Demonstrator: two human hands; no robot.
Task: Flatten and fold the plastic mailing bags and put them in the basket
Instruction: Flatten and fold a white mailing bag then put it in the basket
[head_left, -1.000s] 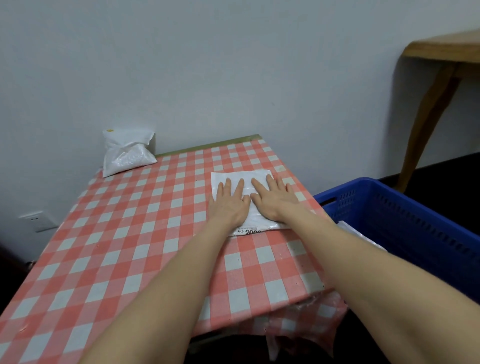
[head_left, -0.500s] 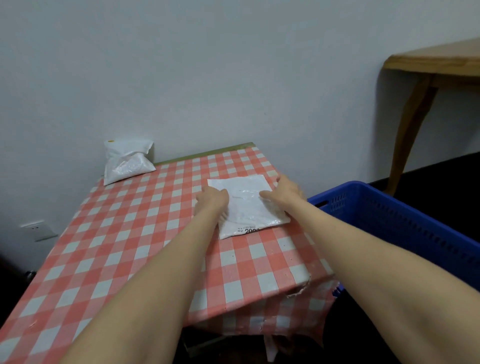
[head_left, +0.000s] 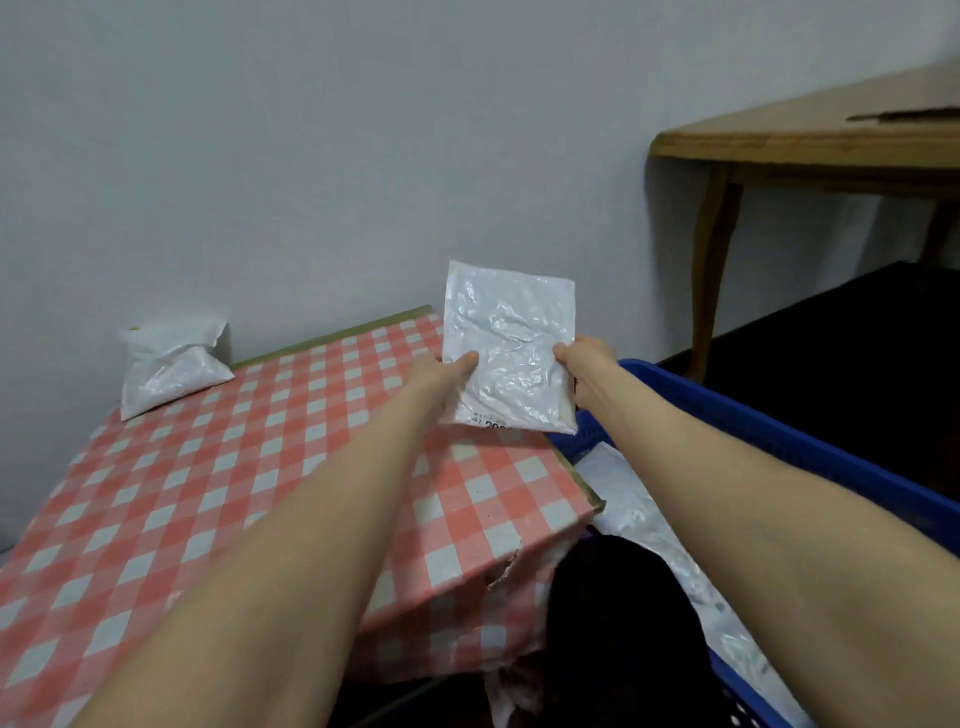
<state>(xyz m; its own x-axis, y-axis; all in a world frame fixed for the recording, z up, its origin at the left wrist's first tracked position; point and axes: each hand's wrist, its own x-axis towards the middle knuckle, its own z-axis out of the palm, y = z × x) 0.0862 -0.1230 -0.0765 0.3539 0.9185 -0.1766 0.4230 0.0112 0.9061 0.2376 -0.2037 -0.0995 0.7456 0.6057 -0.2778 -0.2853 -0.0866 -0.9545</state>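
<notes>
While both bare forearms reach forward, long and nearly straight, the near corner of the table (head_left: 332, 338) shows between them, its red-and-white checked cloth (head_left: 260, 493) torn and hanging loose there. Just right of the table stands a blue plastic basket (head_left: 810, 452). Pale, crinkled flattened bags (head_left: 639, 514) lie in its bottom, partly hidden under the right forearm.

Farther out, the left hand (head_left: 439, 374) pinches the left edge of a folded mailing bag (head_left: 511, 353), thumb on the near face and fingers out of sight behind it. The right hand (head_left: 589, 366) grips the right edge the same way, thumb pressed on the front and wrist bent slightly inward.

Between the two hands the folded mailing bag is off the table, held up over its far right corner and close to the basket's far corner. It stands almost upright with its glossy, wrinkled face toward the person, and black print runs along its lower edge, too cut off to read.

At the table's back left corner a stuffed white bag (head_left: 166, 369) leans against the pale wall (head_left: 311, 156). Off to the right, a wooden side table (head_left: 805, 140) stands against that wall.
</notes>
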